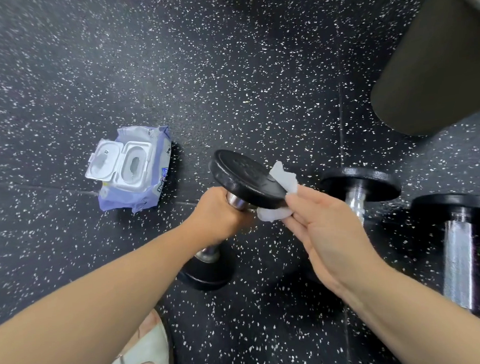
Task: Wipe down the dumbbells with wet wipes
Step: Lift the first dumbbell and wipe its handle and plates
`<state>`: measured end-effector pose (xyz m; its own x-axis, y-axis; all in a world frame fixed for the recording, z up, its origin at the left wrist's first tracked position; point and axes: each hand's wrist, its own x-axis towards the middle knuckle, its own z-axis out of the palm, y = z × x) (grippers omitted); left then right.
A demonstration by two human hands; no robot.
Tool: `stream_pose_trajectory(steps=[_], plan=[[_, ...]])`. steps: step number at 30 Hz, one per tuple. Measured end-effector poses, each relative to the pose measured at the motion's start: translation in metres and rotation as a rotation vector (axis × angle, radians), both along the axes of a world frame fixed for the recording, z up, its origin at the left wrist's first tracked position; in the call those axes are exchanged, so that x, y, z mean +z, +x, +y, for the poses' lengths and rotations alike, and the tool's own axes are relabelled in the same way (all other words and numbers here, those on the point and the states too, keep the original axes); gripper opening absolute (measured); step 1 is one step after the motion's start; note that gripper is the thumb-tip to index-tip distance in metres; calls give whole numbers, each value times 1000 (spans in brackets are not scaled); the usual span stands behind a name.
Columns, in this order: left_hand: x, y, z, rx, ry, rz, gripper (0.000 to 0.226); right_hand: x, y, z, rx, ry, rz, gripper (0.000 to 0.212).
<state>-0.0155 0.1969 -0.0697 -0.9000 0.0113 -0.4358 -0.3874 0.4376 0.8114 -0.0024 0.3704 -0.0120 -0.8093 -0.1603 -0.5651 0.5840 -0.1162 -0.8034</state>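
Left grip (pixel 215 212) round dumbbell (pixel 244 176) handle, axis steeply tilted (wipe (pixel 283 180) at rim)

Site: a gym weights area. I stand on black rubber flooring (pixel 229 73) flecked white, laid in tiles with visible seams. Three black-headed, chrome-handled weights are in my view: the held dumbbell (pixel 244 176) in my left hand (pixel 215 215), a middle dumbbell (pixel 358 187) and a far-right dumbbell (pixel 459 256) on the floor, with a dark padded cylinder (pixel 433 66) at upper right.
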Motion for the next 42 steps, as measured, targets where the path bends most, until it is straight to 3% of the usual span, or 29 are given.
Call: stream_pose_trajectory(steps=[2, 5, 10, 12, 14, 18, 24, 26, 28, 32, 36, 40, 42], plan=[[5, -2, 3, 68, 17, -68, 32, 1, -3, 0, 50, 184, 114, 19], [8, -6, 4, 110, 37, -153, 31, 5, -14, 8, 0, 343, 304, 15], [10, -10, 3, 113, 57, -170, 28, 24, -35, 10, 109, 429, 628, 36], [10, -10, 4, 100, 51, -156, 28, 23, -37, 5, 290, 477, 588, 39], [9, -9, 4, 94, 40, -142, 30, 22, -34, 3, 493, 444, 439, 26], [9, -7, 3, 102, 44, -117, 31, 32, -27, 2, 617, 344, 234, 38], [11, -6, 3, 88, 32, -99, 26, 38, -24, -7, 663, 401, 194, 57], [11, -4, 2, 80, 32, -84, 28, 41, -22, -8, 676, 378, 244, 47], [12, -2, 1, 70, 19, -59, 30, 45, -18, -10, 729, 390, 381, 22], [12, 3, -6, 10, 76, 19, 17, 52, -12, -13, 876, 460, 472, 52], [9, 5, -10, -2, 93, 42, 8, 55, -28, -36, 976, 431, 525, 53], [11, 8, -7, -2, 93, -14, 8, 50, -51, -52, 966, 412, 418, 51], [14, 7, -7, -20, 90, -26, 21, 39, -60, -46, 937, 464, 303, 43]])
